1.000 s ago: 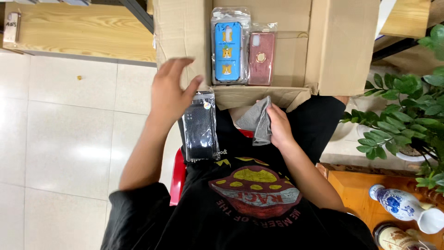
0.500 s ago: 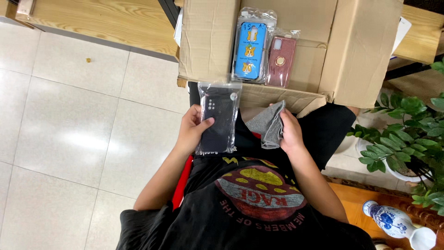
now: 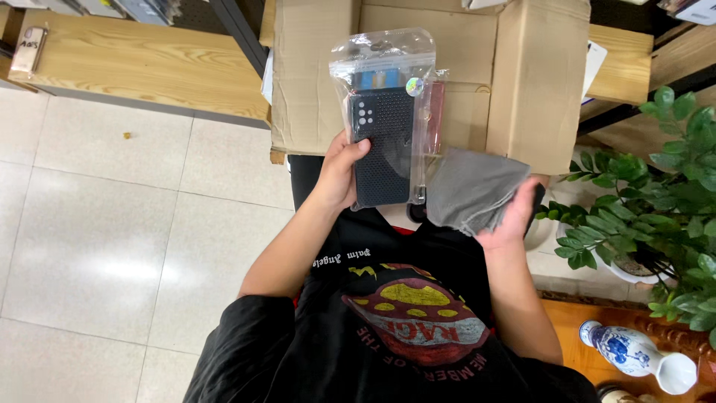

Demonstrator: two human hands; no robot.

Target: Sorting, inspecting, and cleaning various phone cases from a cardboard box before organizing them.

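The left hand (image 3: 339,172) holds a black phone case (image 3: 382,149) inside a clear plastic bag (image 3: 384,71), with its fingers wrapped tight around the side. The bag is held up in front of a big cardboard box (image 3: 313,75). The right hand (image 3: 514,216) grips a gray cloth (image 3: 470,190) just beside the bag. A green plant (image 3: 656,194) stands on the right.

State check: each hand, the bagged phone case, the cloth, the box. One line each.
left hand: gripping the bagged phone case by its left edge
bagged phone case: upright, lifted in front of the box
right hand: holding the grey cloth
grey cloth: crumpled, beside the bag's lower right
cardboard box: open, flaps spread
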